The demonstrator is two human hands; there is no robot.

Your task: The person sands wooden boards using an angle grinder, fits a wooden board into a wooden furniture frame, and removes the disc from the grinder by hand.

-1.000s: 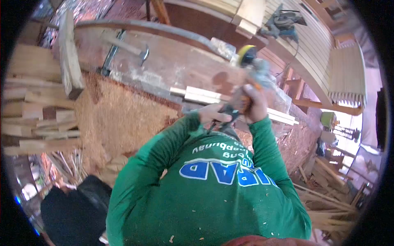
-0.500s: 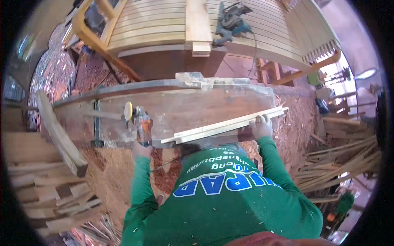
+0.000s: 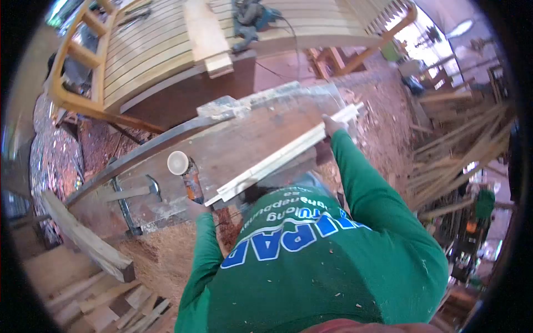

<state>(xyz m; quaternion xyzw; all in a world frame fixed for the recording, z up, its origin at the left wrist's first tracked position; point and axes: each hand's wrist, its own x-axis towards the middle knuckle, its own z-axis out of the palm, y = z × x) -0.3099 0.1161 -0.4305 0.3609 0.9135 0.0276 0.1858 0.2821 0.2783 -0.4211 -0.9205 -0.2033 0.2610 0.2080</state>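
Observation:
My left hand is wrapped round the rear body of an orange-and-black angle grinder. The grinder's round pale pad faces up toward me, over the worn workbench. My right hand grips the far right end of a bundle of pale wood strips, fingers closed over the top. These strips lie slantwise along the bench's near edge, their lower left end close to the grinder. How many strips there are, I cannot tell.
A hammer and a metal bar lie on the bench's left. Beyond stands a slatted wooden bench carrying a corded power tool. A thick beam leans at left. Piled wood strips are at right.
My view has turned, so the bench and strips slant more steeply. The grinder's pad now shows its round face instead of its edge. Both hands keep their grip.

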